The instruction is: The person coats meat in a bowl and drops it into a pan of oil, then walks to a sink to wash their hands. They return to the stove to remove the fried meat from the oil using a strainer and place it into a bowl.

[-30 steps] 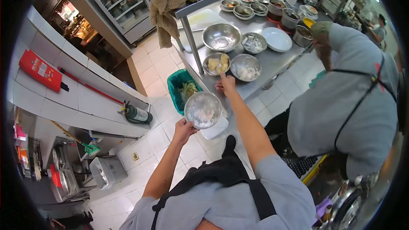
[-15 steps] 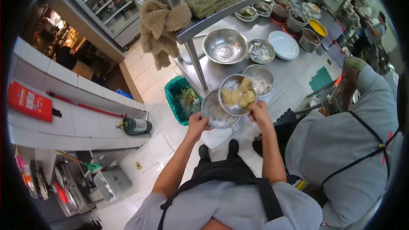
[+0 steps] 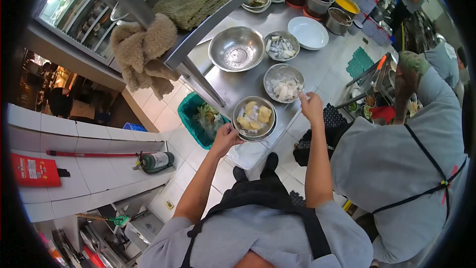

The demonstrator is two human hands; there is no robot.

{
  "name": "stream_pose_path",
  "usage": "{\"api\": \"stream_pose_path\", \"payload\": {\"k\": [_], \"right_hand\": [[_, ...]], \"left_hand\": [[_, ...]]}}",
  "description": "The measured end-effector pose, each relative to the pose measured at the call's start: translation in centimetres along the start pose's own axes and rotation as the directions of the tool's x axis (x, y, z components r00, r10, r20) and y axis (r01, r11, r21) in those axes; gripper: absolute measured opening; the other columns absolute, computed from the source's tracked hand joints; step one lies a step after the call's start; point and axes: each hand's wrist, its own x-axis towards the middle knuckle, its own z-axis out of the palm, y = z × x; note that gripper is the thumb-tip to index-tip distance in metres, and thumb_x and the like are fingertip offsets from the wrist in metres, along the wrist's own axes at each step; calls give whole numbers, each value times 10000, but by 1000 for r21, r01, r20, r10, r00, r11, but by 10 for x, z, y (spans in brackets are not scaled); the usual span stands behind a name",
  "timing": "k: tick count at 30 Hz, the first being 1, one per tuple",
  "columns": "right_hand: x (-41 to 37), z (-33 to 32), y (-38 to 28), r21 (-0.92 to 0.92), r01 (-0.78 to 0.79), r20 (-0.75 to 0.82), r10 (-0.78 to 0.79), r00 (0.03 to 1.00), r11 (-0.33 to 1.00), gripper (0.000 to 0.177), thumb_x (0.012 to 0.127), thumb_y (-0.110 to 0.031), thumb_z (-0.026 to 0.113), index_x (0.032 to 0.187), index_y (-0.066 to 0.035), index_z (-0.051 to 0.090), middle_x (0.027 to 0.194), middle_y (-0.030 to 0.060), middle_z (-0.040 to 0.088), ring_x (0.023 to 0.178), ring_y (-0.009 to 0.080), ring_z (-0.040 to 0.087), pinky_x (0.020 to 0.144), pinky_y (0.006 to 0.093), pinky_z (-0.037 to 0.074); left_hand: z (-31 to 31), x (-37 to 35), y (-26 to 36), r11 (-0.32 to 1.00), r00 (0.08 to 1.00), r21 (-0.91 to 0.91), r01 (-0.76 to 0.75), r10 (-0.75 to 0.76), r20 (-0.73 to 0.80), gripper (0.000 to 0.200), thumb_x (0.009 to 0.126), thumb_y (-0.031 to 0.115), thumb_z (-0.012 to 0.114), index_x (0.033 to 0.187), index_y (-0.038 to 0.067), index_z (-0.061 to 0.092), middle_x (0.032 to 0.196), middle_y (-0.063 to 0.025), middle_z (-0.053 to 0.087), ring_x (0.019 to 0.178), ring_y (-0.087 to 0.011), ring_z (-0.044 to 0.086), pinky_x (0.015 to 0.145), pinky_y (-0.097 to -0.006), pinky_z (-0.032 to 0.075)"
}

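Observation:
My left hand (image 3: 227, 138) grips the rim of a metal bowl (image 3: 269, 137) at the front edge of the steel counter. Nested in it is a second metal bowl (image 3: 239, 130) with yellowish chunks (image 3: 264, 114) and white powder. My right hand (image 3: 312, 108) has its fingers closed at the right rim of another metal bowl (image 3: 268, 92), which holds pale, white-dusted pieces (image 3: 288, 90). Behind that stands a metal bowl of whitish-grey pieces (image 3: 280, 47). An unfilled metal bowl (image 3: 236, 49) is to its left.
A green-lined bin (image 3: 187, 111) stands left of the counter, beside the shelf post (image 3: 203, 82). A brown cloth (image 3: 144, 52) hangs from the shelf corner. A white plate (image 3: 308, 33) and several pots lie farther back. A co-worker (image 3: 391, 164) stands close on my right.
The bowl of yellowish chunks has moved down and left into the bowl in my left hand. My right hand has let go of it and moved to the bowl of pale pieces.

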Motion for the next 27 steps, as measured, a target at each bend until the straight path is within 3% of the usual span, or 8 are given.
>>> {"api": "stream_pose_path", "payload": {"k": [5,7,9,17,20,22,24,27], "right_hand": [[44,7,0,174,-225,219,185,958,959,304,826,-189,604,927,95,641,617,215,650,561,330,671,618,400,550],[46,19,25,7,-85,157,83,984,996,258,801,-143,573,896,89,635,600,207,639,511,292,659,552,394,542],[30,-21,-2,66,-199,332,167,928,978,252,794,-144,601,892,86,632,601,192,635,484,254,650,494,381,528],[24,-40,-10,326,-420,630,136,764,847,285,910,-173,622,831,99,653,583,182,634,471,204,658,433,348,539],[90,-18,26,-26,-141,495,135,859,990,399,946,-306,633,882,88,646,660,158,671,501,201,666,475,331,560],[131,12,37,-22,21,266,-14,964,1000,445,955,-356,612,894,82,661,653,137,678,503,188,663,485,331,548],[160,27,20,105,-146,313,107,944,984,421,951,-345,620,920,71,677,661,112,682,516,165,654,477,321,519],[161,23,5,97,123,73,-131,989,988,425,920,-369,634,907,48,710,738,198,705,658,339,697,658,433,537]], "left_hand": [[22,-4,30,980,988,-167,105,-121,-91,135,877,29,611,892,26,477,917,-154,641,687,-229,694,615,-399,640],[8,15,-5,998,986,34,-46,51,-159,112,881,40,587,861,20,479,839,-124,616,646,-223,689,559,-368,627],[9,20,-18,975,946,176,-133,177,-270,106,861,43,576,868,-18,490,760,-86,568,606,-218,681,503,-345,619],[22,15,-7,975,911,-110,-193,137,-388,131,949,53,560,1020,-53,531,949,-145,615,786,-252,704,686,-366,640],[23,23,-11,967,927,-171,-191,120,-356,185,962,73,580,1087,-51,520,1039,-160,623,883,-265,701,786,-383,619],[22,23,-13,970,931,-170,-174,106,-348,245,963,87,589,1151,-49,510,1091,-153,636,944,-282,697,853,-398,590],[23,14,-11,956,953,-237,-173,101,-287,284,965,117,605,1175,-47,507,1099,-158,626,950,-299,700,860,-412,584],[8,-14,-15,964,969,-240,-115,56,-240,298,965,144,617,1173,-42,514,1099,-160,618,949,-312,705,846,-411,590]]}}
